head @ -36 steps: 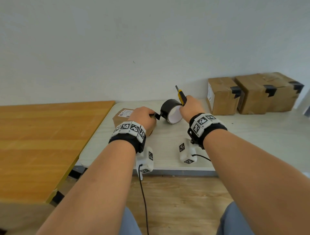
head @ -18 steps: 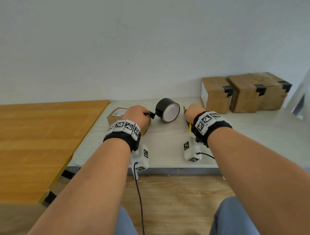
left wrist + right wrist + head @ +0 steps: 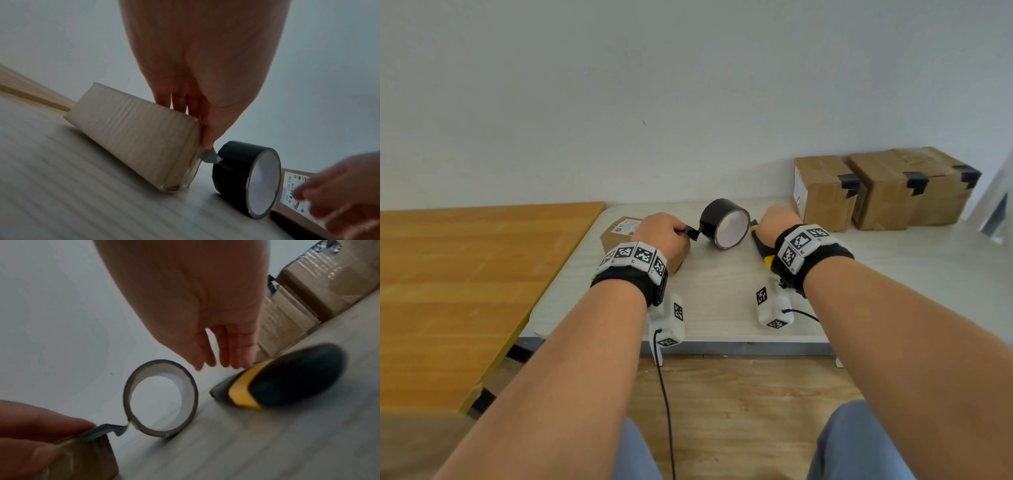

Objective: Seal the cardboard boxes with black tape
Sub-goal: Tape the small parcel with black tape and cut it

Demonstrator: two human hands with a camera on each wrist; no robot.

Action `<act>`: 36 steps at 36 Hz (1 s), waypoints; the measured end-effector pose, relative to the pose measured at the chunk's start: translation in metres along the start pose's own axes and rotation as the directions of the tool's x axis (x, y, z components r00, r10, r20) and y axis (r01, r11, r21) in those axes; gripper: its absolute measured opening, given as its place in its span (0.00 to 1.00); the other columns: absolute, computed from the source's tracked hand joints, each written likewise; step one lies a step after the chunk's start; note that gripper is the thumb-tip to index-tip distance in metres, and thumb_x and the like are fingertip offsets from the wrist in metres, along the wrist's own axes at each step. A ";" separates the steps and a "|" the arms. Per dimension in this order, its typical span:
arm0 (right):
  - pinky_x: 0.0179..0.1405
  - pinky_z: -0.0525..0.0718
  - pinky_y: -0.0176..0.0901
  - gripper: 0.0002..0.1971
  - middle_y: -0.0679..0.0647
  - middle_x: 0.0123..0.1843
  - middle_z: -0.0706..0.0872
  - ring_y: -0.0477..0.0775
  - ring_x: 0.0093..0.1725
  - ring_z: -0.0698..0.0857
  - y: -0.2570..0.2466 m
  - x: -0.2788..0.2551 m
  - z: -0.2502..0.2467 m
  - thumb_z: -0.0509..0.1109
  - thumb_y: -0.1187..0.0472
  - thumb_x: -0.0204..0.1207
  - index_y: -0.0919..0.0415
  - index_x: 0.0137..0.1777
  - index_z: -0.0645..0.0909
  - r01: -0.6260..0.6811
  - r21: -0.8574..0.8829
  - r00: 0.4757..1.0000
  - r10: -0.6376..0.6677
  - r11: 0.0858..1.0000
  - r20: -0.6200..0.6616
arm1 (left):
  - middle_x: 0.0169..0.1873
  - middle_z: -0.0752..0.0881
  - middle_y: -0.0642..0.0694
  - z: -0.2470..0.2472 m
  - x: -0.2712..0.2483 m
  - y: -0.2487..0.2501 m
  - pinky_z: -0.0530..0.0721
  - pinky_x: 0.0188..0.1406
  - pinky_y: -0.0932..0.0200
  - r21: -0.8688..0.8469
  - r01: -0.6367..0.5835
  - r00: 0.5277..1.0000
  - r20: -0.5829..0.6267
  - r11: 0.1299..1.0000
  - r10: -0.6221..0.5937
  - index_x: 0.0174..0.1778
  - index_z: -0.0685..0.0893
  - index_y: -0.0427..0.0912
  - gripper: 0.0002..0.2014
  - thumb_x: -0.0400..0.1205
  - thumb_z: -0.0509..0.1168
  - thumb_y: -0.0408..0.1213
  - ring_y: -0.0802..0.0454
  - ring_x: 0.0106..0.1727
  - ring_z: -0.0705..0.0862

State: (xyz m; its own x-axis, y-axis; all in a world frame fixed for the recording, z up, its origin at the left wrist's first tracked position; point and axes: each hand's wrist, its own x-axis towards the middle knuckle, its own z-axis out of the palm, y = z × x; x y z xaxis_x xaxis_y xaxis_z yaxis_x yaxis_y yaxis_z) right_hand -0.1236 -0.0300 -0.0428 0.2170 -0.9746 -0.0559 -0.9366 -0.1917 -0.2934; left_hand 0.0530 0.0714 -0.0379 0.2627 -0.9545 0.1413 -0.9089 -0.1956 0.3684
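A black tape roll [image 3: 724,222] [image 3: 236,175] [image 3: 190,395] stands on edge on the white table. Its short free end [image 3: 692,233] [image 3: 211,156] [image 3: 107,429] runs left to the corner of a small cardboard box [image 3: 619,236] [image 3: 133,129] [image 3: 82,459]. My left hand [image 3: 681,231] [image 3: 207,144] [image 3: 41,426] lies on that box and pinches the tape end against the corner. A yellow-and-black utility knife [image 3: 762,246] [image 3: 287,378] lies on the table right of the roll. My right hand [image 3: 777,222] [image 3: 222,353] [image 3: 339,186] hovers over it with relaxed fingers, holding nothing.
Three cardboard boxes with black tape on their corners [image 3: 822,195] [image 3: 883,192] [image 3: 941,185] stand at the back right against the wall. An orange wooden table [image 3: 465,274] adjoins the white table [image 3: 722,301] on the left. Cables hang from the wrist cameras.
My right hand lowered the knife from beside the roll to the table and let go of it. The left hand stays on the tape end at the box.
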 end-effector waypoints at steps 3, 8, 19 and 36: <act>0.52 0.79 0.50 0.13 0.65 0.59 0.84 0.65 0.55 0.83 -0.011 0.003 -0.005 0.56 0.63 0.83 0.70 0.55 0.81 0.094 0.155 0.985 -0.070 0.983 -0.157 | 0.61 0.86 0.45 -0.001 -0.001 -0.001 0.73 0.54 0.62 -0.034 0.012 1.000 -0.006 0.999 -0.012 0.64 0.85 0.47 0.16 0.81 0.63 0.35 0.45 0.62 0.82; 0.73 0.70 0.49 0.20 0.57 0.76 0.74 0.59 0.75 0.72 -0.041 0.005 -0.007 0.55 0.57 0.85 0.60 0.75 0.73 0.333 0.243 0.938 -0.294 0.911 -0.183 | 0.64 0.84 0.44 -0.007 0.001 -0.005 0.71 0.58 0.64 -0.081 0.016 0.999 0.037 0.997 -0.013 0.66 0.84 0.44 0.17 0.80 0.65 0.34 0.46 0.66 0.80; 0.47 0.74 0.46 0.15 0.55 0.46 0.77 0.61 0.59 0.75 -0.058 0.010 -0.005 0.59 0.52 0.78 0.61 0.45 0.82 0.338 -0.166 0.925 -0.359 0.926 -0.120 | 0.40 0.88 0.48 -0.003 0.009 -0.006 0.80 0.36 0.58 -0.121 0.044 0.997 -0.051 0.992 -0.050 0.43 0.91 0.45 0.11 0.80 0.64 0.43 0.49 0.41 0.84; 0.26 0.72 0.39 0.16 0.55 0.32 0.82 0.55 0.33 0.79 -0.054 0.008 0.007 0.75 0.49 0.68 0.64 0.37 0.84 0.290 0.159 0.957 -0.288 0.944 -0.040 | 0.41 0.90 0.50 0.007 0.016 -0.014 0.76 0.38 0.60 -0.091 0.076 0.991 -0.107 0.993 -0.086 0.44 0.93 0.50 0.08 0.77 0.69 0.45 0.52 0.41 0.83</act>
State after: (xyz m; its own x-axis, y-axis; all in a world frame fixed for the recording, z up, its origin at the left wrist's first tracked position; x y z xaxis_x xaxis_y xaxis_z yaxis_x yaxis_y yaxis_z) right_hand -0.0697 -0.0271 -0.0340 0.4660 -0.8821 0.0689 -0.7769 -0.4452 -0.4452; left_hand 0.0676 0.0576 -0.0477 0.3725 -0.9048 0.2063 -0.8530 -0.2463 0.4601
